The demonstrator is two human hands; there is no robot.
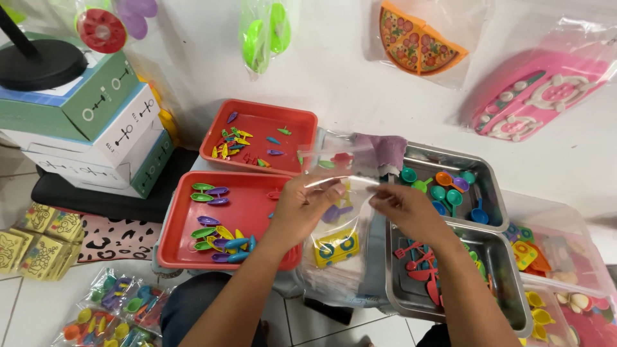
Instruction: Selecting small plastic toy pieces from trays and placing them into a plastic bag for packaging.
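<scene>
Head view, clear bag (pixel 340 193) pinched between left hand (pixel 302 205), right hand (pixel 405 209)

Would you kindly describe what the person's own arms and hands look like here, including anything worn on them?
Both forearms are bare as far as the view shows: no sleeves, gloves or watch are visible. The left hand and the right hand show no rings or bracelets that I can make out. The fingernails look short and unpainted. Dark trousers show below, between the arms.

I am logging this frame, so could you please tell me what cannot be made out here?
Head view only:
- Clear plastic bag: glare blurs its contents.
- Lower steel tray: right hand and forearm cover part.
- Clear bins: cut by right edge.
- Bagged toys: cut by bottom edge.
</scene>
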